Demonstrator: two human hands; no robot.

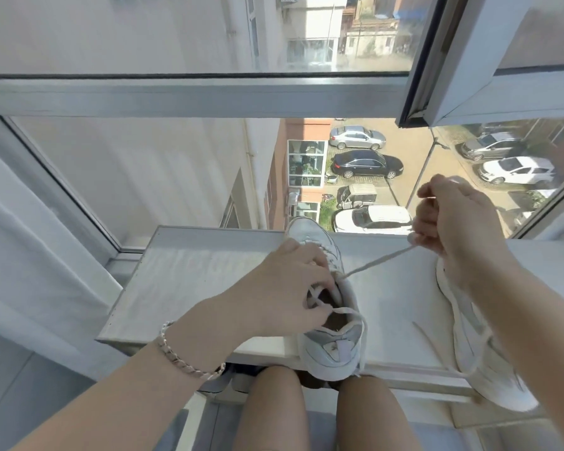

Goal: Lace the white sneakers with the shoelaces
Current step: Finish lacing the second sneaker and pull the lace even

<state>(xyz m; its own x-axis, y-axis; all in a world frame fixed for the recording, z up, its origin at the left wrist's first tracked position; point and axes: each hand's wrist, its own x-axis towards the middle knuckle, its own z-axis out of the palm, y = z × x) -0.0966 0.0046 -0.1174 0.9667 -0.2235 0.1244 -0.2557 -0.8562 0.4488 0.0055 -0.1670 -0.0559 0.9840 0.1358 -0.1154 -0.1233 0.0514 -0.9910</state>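
A white sneaker [331, 343] stands on the windowsill [189, 275], toe toward the glass and heel near me. My left hand [284, 288] rests on its tongue area, fingers curled round the lace [319, 307] at the eyelets. A white shoelace [378, 260] runs taut from the shoe's right side up to my right hand [450, 216], which grips its end in a fist above the sill. The second white sneaker [479, 340] lies at the right, partly hidden by my right forearm, with a loose lace hanging off it.
The sill's front edge is close to my knees [274, 402]. A large window pane stands right behind the shoes, and an open window sash [469, 76] hangs above right. A curtain [23, 255] is at the left.
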